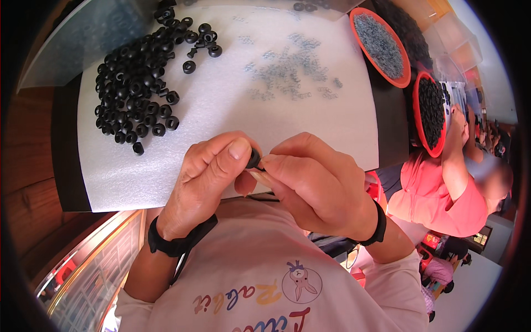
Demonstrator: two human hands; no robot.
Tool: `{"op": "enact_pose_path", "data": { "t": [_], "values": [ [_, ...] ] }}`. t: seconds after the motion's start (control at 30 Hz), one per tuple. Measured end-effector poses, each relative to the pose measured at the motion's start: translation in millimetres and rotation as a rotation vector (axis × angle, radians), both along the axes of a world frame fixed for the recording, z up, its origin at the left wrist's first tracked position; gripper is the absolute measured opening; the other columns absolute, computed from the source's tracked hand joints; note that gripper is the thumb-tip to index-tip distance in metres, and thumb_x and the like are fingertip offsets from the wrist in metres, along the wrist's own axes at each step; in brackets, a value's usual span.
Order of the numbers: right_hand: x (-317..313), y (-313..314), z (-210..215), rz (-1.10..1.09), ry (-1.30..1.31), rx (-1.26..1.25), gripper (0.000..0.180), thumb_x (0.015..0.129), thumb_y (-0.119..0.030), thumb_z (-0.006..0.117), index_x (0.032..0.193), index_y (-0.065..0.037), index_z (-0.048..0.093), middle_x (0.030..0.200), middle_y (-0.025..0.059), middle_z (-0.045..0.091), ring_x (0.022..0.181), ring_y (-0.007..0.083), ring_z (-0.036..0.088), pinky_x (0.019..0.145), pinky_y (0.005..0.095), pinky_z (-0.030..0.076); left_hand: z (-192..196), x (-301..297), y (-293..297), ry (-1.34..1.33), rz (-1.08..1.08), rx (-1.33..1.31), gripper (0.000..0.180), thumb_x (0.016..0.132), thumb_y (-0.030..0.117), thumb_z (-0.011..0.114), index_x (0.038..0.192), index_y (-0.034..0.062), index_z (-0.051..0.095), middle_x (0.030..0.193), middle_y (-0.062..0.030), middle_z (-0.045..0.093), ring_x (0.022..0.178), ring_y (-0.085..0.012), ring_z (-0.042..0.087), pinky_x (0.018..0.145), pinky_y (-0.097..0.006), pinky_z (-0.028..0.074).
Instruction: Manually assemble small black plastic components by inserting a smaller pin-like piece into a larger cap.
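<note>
Near the front edge of the white sheet, my left hand [207, 171] is closed, with thumb and fingers pinching a small black cord-lock ball [254, 158]. Against its right side are the fingertips of my right hand [321, 182], pressed together in a pinch. A dark bit shows between them, too small and covered to name. Many similar black cord-lock balls [138, 83] with holes lie in a heap at the left of the sheet. Beyond my right hand, small clear-grey springs [293, 63] are scattered over the sheet.
A red-orange bowl [406, 63] of small springs stands at the far right, with a red bowl [441, 141] of small black parts nearer. A translucent bin [83, 47] rises at the far left. Another person [437, 191] in a red top works at the right.
</note>
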State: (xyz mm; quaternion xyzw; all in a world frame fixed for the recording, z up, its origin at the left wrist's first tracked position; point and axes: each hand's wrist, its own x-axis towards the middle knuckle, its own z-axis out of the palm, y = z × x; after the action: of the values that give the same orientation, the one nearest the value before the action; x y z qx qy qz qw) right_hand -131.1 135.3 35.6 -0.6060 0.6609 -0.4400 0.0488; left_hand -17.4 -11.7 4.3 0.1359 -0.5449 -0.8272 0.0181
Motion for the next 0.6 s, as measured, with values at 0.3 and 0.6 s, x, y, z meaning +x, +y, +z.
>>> {"op": "enact_pose_path", "data": {
  "t": [0.3,0.6],
  "values": [
    [4.5,-2.3,-0.4,-0.02,-0.055,-0.005,0.024,0.075,0.011,0.066,0.097,0.002,0.059,0.084,0.016,0.062,0.062,0.0232,0.063,0.052,0.028,0.049,0.0,1.4,0.6,-0.021,0.012,-0.004,0.044,0.1,0.041,0.043,0.084,0.0035,0.059,0.074,-0.0003,0.054,0.066,-0.008,0.048,0.061,-0.022,0.041],
    [-6.2,-7.7,17.3,0.043,-0.409,0.177,0.039,0.074,-0.005,0.077,0.108,0.0,0.059,0.077,0.0087,0.06,0.059,0.0173,0.06,0.05,0.0261,0.047,-3.1,5.0,-5.0,0.079,-0.077,0.013,0.043,0.099,0.039,0.045,0.081,0.0014,0.058,0.069,-0.0006,0.052,0.064,-0.0085,0.045,0.057,-0.024,0.036]
  ]
}}
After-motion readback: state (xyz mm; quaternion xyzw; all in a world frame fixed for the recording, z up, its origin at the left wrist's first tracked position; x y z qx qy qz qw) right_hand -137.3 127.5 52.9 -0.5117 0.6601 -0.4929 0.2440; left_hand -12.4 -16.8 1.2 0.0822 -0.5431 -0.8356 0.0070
